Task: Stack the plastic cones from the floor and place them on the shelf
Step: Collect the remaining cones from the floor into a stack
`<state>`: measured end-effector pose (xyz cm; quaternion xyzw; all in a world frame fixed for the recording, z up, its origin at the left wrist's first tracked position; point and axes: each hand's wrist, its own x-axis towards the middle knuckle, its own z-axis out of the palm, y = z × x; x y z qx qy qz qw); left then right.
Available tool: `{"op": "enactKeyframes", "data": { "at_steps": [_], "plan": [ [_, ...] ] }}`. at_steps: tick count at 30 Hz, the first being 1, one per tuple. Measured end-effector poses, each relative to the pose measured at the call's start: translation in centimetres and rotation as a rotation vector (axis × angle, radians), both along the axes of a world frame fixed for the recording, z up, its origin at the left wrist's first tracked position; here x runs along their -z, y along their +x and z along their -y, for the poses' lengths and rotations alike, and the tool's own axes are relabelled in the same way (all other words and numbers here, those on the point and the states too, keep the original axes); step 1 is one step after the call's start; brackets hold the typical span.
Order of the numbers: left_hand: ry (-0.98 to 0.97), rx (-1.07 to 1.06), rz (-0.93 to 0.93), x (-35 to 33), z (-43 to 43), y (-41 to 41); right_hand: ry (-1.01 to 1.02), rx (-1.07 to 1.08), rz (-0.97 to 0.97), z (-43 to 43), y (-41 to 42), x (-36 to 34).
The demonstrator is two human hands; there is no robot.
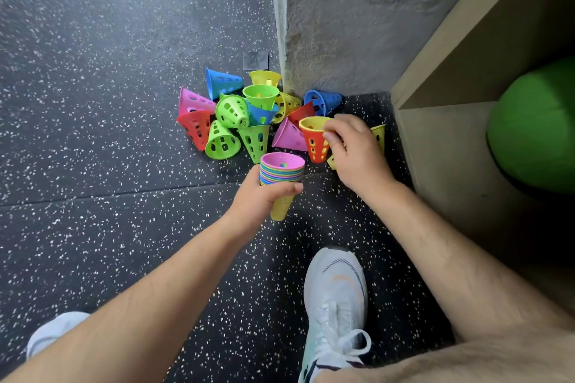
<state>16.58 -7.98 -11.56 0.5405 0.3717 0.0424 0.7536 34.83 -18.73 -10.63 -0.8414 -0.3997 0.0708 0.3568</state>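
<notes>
My left hand (264,197) grips a nested stack of cones (281,169), a pink one on top and a yellow tip poking out below my fingers. My right hand (354,149) pinches the rim of a red cone with a yellow cone nested inside it (314,140), held wide end up just right of the stack. Several loose perforated cones (231,121) in green, blue, pink, red and yellow lie heaped on the floor by the wall corner. A yellow cone (379,135) lies partly hidden behind my right hand.
A beige shelf unit (441,146) stands at the right with a large green ball (535,124) in its lower compartment. The rough grey wall (342,25) meets the speckled black floor (109,102) behind the heap. My white shoes (336,305) stand below.
</notes>
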Motion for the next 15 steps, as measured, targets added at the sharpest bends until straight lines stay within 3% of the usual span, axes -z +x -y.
{"op": "enactKeyframes", "data": {
  "at_steps": [5, 9, 13, 15],
  "plan": [
    [-0.002, 0.004, -0.009, 0.3, 0.2, -0.2, 0.189, 0.095, -0.083, 0.1, -1.6, -2.2],
    [0.007, 0.016, -0.036, 0.6, 0.3, -0.4, 0.223, 0.041, -0.123, 0.2, -3.6, -2.8],
    [0.033, 0.026, -0.044, 0.6, 0.5, -0.4, 0.151, -0.042, -0.134, 1.4, -4.8, -3.0],
    [0.046, 0.035, -0.026, 0.3, 0.8, -0.1, 0.040, -0.088, -0.257, 2.1, -5.3, -2.7]
  ]
}}
